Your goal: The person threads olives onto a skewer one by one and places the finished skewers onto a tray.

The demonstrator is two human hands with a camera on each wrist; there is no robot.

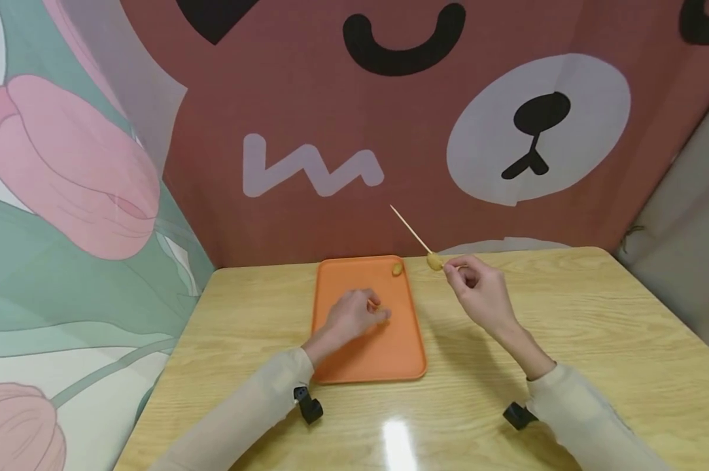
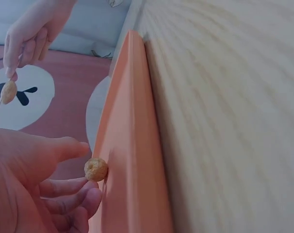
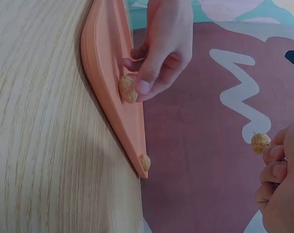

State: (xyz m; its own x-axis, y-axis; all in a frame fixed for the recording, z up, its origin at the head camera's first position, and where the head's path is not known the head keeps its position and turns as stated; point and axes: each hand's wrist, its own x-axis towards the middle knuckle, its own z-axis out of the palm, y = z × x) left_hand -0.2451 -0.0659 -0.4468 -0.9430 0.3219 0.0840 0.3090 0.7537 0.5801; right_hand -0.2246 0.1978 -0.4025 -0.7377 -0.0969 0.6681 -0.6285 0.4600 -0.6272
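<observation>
Over the orange tray [image 1: 384,356], my left hand [image 1: 354,311] has thumb and fingertips curled at a bumpy tan ball [image 2: 95,170], pinching it low over the tray's surface. In the right wrist view the same ball shows at the thumb tip of the left hand [image 3: 168,53]. My right hand [image 1: 484,288], raised to the right of the tray, pinches a thin wooden skewer [image 1: 410,229] near its lower end. One tan ball [image 1: 434,261] is threaded on it, right beside the fingertips. The skewer's bare point slants up and left. Another tan ball [image 1: 397,269] lies in the tray's far right corner.
The tray lies on a wood-grain table [image 1: 260,353], toward its far edge. A printed cloth backdrop [image 1: 307,222] with a bear face stands behind the table, and a flower-patterned one [image 1: 95,294] is at the left. A black wrist mount [image 1: 309,405] juts from the left sleeve.
</observation>
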